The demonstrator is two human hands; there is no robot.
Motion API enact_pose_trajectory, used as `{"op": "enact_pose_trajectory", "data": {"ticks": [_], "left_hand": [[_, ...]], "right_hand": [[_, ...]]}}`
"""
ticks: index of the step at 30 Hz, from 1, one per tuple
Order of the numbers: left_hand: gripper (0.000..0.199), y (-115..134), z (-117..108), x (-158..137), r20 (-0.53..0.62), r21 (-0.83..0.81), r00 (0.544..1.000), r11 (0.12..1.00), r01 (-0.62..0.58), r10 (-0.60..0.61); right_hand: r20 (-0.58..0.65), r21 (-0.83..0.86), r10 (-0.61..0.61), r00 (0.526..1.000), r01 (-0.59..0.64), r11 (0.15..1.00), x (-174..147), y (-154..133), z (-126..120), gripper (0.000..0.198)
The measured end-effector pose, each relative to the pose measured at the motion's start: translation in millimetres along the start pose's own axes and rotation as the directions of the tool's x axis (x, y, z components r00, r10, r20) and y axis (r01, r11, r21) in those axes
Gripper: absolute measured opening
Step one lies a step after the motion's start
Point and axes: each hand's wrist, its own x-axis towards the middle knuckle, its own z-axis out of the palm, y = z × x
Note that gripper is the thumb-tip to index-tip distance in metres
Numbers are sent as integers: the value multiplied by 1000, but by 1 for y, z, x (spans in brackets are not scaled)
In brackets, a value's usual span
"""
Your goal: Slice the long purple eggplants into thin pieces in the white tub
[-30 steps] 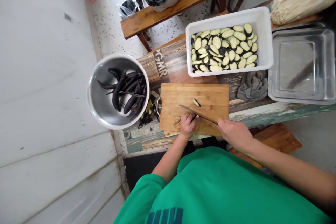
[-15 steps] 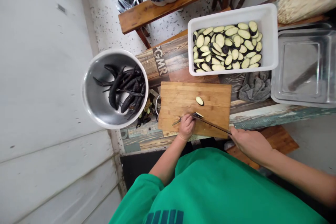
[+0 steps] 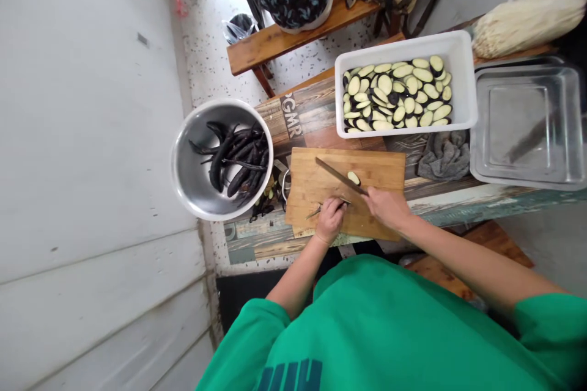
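My left hand (image 3: 331, 220) is closed round a dark eggplant (image 3: 314, 212) on the wooden cutting board (image 3: 305, 180); its thin end pokes out on the left, and most of it is hidden by the fingers. My right hand (image 3: 386, 206) grips the handle of a knife (image 3: 338, 173), whose blade points up and left above the board, apart from the eggplant. One oval eggplant slice (image 3: 353, 178) lies flat close to the blade. At the back right, a white plastic tub (image 3: 462, 82) holds many pale slices with dark skin.
A metal bowl (image 3: 188, 180) with whole eggplants (image 3: 238, 177) stands on the left, trimmings (image 3: 263, 204) beside it. To the right are a grey cloth (image 3: 444, 159) and a clear plastic container (image 3: 527, 128). Beyond the table, a wooden bench (image 3: 284, 43) has a patterned item on it.
The knife has lifted off the eggplant and swung up and left, my right hand moving inward over the board. My left hand stays on the eggplant. The view has shifted slightly.
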Motion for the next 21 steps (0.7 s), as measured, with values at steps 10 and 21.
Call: {"op": "enact_pose_trajectory", "data": {"ticks": [10,21], "left_hand": [[16,-10,-4,-7,-71,-14,997,1000,-7,6],[14,-12,-3,-11,-109,-78,994,997,-14,6]], "right_hand": [[103,-147,-115,988,130,981,-70,20,2,18],[249,-197,-30,968,81,977,-59,24,-5,19]]}}
